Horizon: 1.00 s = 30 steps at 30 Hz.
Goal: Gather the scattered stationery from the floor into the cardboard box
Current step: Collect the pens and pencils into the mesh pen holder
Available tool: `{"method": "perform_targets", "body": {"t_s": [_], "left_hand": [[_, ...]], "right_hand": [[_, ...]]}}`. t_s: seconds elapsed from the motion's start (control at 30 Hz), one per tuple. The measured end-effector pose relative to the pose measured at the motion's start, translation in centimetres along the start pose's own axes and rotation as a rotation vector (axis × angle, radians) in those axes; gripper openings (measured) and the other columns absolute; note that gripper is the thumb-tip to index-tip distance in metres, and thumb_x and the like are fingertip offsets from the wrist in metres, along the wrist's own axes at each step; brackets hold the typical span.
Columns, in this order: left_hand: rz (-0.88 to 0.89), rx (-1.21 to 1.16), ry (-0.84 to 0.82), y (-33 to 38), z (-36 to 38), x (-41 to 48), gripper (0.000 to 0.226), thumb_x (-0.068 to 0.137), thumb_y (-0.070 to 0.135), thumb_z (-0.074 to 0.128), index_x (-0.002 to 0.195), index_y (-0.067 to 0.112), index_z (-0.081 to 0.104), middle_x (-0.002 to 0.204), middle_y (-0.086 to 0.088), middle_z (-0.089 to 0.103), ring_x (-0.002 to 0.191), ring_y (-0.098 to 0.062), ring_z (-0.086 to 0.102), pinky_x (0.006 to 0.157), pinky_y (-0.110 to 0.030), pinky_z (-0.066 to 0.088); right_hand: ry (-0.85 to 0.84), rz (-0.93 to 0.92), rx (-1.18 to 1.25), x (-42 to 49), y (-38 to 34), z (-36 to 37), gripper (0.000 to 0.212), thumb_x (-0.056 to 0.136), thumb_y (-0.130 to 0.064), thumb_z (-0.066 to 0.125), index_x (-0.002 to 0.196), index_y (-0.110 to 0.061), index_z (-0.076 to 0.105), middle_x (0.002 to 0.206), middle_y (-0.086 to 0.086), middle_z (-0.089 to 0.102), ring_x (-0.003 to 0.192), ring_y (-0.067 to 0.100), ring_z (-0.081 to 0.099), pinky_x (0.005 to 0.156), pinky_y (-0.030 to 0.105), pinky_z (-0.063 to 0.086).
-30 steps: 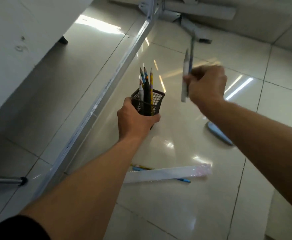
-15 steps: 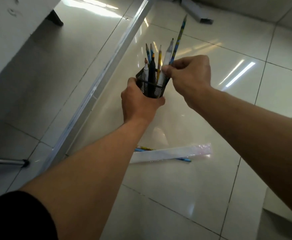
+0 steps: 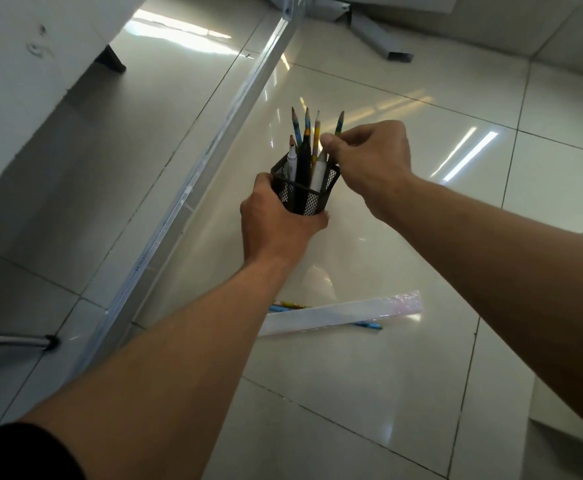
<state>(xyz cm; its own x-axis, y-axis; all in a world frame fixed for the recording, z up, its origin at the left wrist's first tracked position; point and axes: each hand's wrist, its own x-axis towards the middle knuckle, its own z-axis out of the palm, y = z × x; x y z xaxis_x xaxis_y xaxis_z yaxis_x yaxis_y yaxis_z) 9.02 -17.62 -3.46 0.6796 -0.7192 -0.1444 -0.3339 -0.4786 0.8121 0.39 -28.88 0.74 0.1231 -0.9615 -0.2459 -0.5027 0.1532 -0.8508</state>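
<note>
My left hand (image 3: 276,226) grips a black mesh pen holder (image 3: 304,192) from below and holds it above the tiled floor. Several pencils and pens stand in it, among them a white pen (image 3: 319,171). My right hand (image 3: 369,161) is at the holder's right rim, with its fingertips pinched on a patterned pencil (image 3: 339,123) that stands in the holder. On the floor below lies a long white ruler (image 3: 342,315), with a blue pencil (image 3: 369,325) and a yellow pencil (image 3: 292,304) partly under it. No cardboard box is in view.
A metal floor rail (image 3: 214,140) runs diagonally on the left, beside a white panel (image 3: 23,81). A thin metal leg (image 3: 13,341) pokes in at the left edge. A grey furniture base (image 3: 380,39) stands at the top.
My right hand brought a white pen and a patterned pencil from the air down into the holder. The pen now stands inside it. My left hand kept hold of the holder.
</note>
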Motion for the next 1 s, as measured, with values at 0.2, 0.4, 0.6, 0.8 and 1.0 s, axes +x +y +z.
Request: {"method": "perform_targets", "body": {"t_s": [0.2, 0.4, 0.6, 0.8, 1.0], "left_hand": [[0.006, -0.007, -0.008, -0.6, -0.3, -0.1, 0.073, 0.053, 0.035, 0.098, 0.115, 0.022, 0.061, 0.105, 0.011, 0.070, 0.084, -0.005, 0.064, 0.060, 0.000, 0.043], [0.038, -0.018, -0.020, -0.2, -1.1, 0.9, 0.082, 0.054, 0.038, 0.099, 0.125, 0.021, 0.062, 0.114, 0.012, 0.070, 0.092, -0.003, 0.063, 0.062, 0.005, 0.043], [0.019, -0.001, -0.011, -0.5, -1.9, 1.5, 0.083, 0.050, 0.047, 0.096, 0.123, 0.023, 0.065, 0.111, 0.011, 0.073, 0.094, -0.003, 0.068, 0.077, -0.016, 0.056], [-0.019, 0.013, 0.032, -1.4, -3.8, 2.6, 0.084, 0.050, 0.049, 0.096, 0.124, 0.020, 0.066, 0.113, 0.009, 0.073, 0.098, -0.006, 0.070, 0.074, -0.017, 0.058], [0.001, 0.045, 0.061, -2.6, -5.1, 2.5, 0.084, 0.050, 0.055, 0.094, 0.122, 0.023, 0.066, 0.115, 0.009, 0.072, 0.102, -0.006, 0.069, 0.078, -0.020, 0.060]], "right_hand": [[-0.083, 0.079, -0.025, 0.3, -0.4, 0.2, 0.024, 0.079, -0.036, 0.086, 0.083, -0.014, 0.078, 0.078, -0.001, 0.072, 0.071, 0.006, 0.063, 0.069, 0.028, 0.056], [-0.132, -0.006, 0.017, 0.1, -0.8, 0.7, 0.031, 0.081, -0.043, 0.083, 0.081, -0.012, 0.080, 0.075, 0.000, 0.073, 0.072, 0.009, 0.066, 0.066, 0.027, 0.055], [-0.152, -0.102, -0.025, -0.5, -1.1, 0.9, 0.031, 0.081, -0.048, 0.080, 0.080, -0.017, 0.083, 0.065, -0.007, 0.071, 0.061, 0.004, 0.064, 0.069, 0.030, 0.059], [0.002, -0.053, -0.112, -0.9, 1.2, 0.3, 0.039, 0.103, -0.034, 0.052, 0.095, -0.004, 0.077, 0.094, 0.010, 0.077, 0.090, 0.026, 0.072, 0.084, 0.040, 0.057], [-0.563, -0.144, -0.617, -6.8, 6.9, 2.9, 0.013, 0.090, -0.019, 0.069, 0.094, -0.013, 0.079, 0.099, 0.010, 0.076, 0.091, 0.026, 0.071, 0.082, 0.033, 0.056]]}}
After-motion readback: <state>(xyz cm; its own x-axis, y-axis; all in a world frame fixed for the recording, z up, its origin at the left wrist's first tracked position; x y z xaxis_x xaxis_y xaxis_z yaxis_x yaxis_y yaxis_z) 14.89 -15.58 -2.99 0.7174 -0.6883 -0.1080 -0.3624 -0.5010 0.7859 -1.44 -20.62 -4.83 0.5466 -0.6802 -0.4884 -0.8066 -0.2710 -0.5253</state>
